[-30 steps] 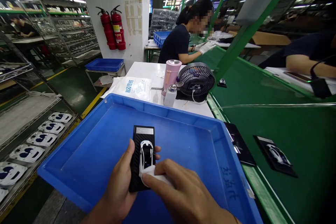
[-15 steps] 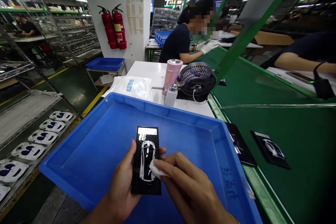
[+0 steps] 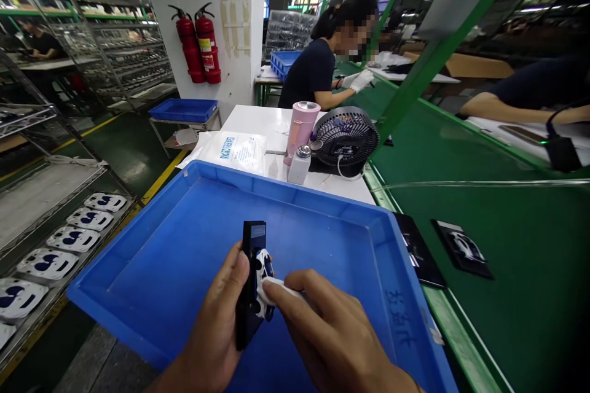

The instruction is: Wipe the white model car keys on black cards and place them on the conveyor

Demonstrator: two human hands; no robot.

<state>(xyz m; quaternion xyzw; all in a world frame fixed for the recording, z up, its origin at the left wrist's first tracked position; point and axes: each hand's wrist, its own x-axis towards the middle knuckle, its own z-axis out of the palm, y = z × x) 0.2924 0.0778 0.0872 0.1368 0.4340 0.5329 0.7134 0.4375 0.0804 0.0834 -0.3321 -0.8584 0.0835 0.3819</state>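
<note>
Tilted onto its edge since the earlier frame, the black plaque (image 3: 247,301) now sits gripped in your left hand (image 3: 216,313), above the blue tray (image 3: 286,187). That turn seems to bring the white model car (image 3: 263,285), fixed to the plaque, side-on to your right hand (image 3: 327,331), whose fingers pinch a white cloth (image 3: 281,285) against the car.
</note>
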